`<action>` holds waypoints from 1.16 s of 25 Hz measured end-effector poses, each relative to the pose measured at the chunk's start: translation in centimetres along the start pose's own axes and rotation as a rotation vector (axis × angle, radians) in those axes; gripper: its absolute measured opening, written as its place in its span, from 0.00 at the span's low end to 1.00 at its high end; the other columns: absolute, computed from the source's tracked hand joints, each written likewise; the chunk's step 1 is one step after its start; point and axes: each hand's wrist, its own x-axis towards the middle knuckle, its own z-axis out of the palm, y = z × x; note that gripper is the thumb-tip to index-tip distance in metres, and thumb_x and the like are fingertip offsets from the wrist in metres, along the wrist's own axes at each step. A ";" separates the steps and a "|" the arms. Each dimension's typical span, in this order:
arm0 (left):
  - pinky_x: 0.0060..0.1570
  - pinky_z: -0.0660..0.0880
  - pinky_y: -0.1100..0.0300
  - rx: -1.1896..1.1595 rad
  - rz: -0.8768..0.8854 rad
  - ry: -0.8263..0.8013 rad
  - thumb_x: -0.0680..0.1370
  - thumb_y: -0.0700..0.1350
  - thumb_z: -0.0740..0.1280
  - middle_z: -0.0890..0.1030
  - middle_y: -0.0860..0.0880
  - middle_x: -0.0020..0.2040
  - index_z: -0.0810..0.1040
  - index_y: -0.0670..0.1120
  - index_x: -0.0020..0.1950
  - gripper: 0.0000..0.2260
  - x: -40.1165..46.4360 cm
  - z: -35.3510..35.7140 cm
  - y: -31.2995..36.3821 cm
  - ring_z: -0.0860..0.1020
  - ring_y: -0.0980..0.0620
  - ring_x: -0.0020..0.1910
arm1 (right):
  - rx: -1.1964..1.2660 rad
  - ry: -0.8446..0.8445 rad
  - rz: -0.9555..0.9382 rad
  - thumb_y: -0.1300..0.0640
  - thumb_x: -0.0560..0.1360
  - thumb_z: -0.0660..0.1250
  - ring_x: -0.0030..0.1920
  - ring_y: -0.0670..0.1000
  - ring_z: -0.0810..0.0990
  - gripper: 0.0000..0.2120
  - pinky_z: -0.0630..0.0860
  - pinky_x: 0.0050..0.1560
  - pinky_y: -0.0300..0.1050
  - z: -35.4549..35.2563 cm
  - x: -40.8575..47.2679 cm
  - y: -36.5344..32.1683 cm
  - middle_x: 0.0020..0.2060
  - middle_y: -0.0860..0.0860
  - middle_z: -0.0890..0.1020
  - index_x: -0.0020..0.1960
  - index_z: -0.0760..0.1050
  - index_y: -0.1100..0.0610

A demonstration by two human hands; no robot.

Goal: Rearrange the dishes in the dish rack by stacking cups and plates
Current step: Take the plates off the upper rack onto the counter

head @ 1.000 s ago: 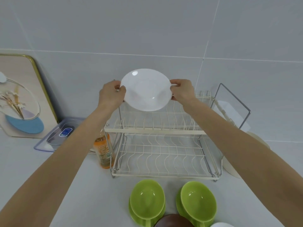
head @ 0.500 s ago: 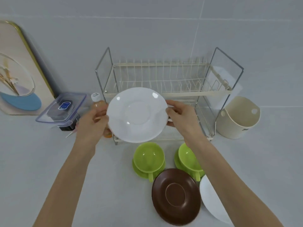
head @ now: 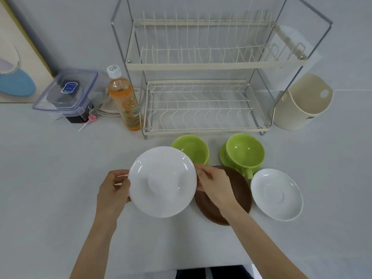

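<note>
I hold a white saucer [head: 162,181] level over the counter, in front of the two-tier wire dish rack [head: 201,65]. My left hand [head: 113,193] grips its left rim and my right hand [head: 215,187] grips its right rim. A brown saucer [head: 240,190] lies partly under my right hand. Another white saucer [head: 276,194] rests to its right. Two green cups stand near the rack's front: the left one [head: 192,148] is partly hidden by the held saucer, the right one [head: 244,153] sits on a green saucer. Both rack tiers hold no dishes.
An orange drink bottle [head: 124,101] stands by the rack's left foot. A clear lidded container [head: 66,93] sits further left, with a framed picture [head: 14,63] leaning on the wall. A cream utensil holder [head: 302,103] stands right of the rack.
Both hands have carried the white saucer from the rack's upper tier down and toward me, now low over the counter beside the brown saucer.
</note>
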 end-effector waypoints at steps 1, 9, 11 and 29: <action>0.38 0.74 0.59 0.015 -0.017 0.001 0.76 0.36 0.59 0.76 0.43 0.51 0.73 0.45 0.52 0.08 -0.1 -0.1 -0.6 0.76 0.53 0.39 | -0.021 -0.011 0.017 0.59 0.74 0.59 0.47 0.63 0.82 0.13 0.77 0.56 0.59 0.4 -0.3 0.6 0.40 0.59 0.85 0.45 0.82 0.49; 0.49 0.73 0.51 0.116 -0.124 -0.043 0.77 0.38 0.57 0.73 0.46 0.53 0.72 0.46 0.58 0.11 -0.1 0.3 -3.6 0.73 0.44 0.51 | -0.108 -0.110 0.110 0.59 0.75 0.57 0.38 0.54 0.72 0.14 0.72 0.46 0.45 2.3 -1.8 2.3 0.49 0.70 0.79 0.52 0.74 0.70; 0.53 0.74 0.49 0.160 -0.146 -0.055 0.77 0.39 0.57 0.72 0.46 0.53 0.71 0.43 0.63 0.15 -0.1 0.4 -4.3 0.73 0.45 0.52 | -0.098 -0.103 0.126 0.60 0.76 0.58 0.48 0.63 0.78 0.16 0.74 0.52 0.51 2.3 -1.8 2.4 0.54 0.70 0.78 0.56 0.71 0.72; 0.44 0.76 0.57 0.141 0.021 -0.314 0.78 0.39 0.57 0.80 0.43 0.51 0.70 0.42 0.66 0.16 -2.6 8.9 -1.0 0.78 0.49 0.42 | 0.181 0.161 0.124 0.62 0.76 0.58 0.49 0.53 0.81 0.15 0.76 0.58 0.49 -6.7 -0.6 3.4 0.40 0.48 0.81 0.63 0.71 0.58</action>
